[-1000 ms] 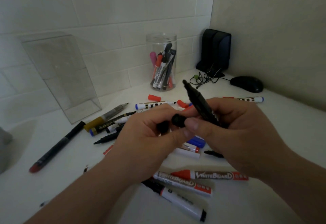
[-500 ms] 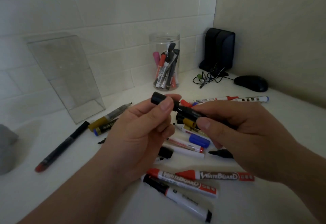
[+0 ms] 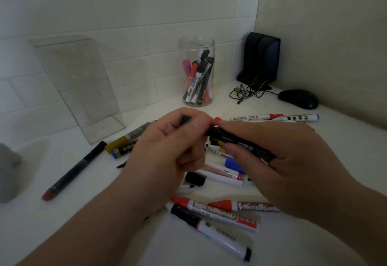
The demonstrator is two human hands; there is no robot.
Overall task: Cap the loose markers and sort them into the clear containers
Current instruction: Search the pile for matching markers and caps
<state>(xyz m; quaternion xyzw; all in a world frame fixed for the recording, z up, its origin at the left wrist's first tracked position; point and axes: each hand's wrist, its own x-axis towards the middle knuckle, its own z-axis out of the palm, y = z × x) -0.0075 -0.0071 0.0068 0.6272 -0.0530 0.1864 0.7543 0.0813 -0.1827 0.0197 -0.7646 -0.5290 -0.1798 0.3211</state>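
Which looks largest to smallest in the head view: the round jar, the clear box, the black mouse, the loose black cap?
1. clear box
2. round jar
3. black mouse
4. loose black cap, smallest even though it lies nearest the camera

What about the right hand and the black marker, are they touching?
Touching. The head view shows the right hand with its fingers curled round the black marker, while the left hand pinches the black cap.
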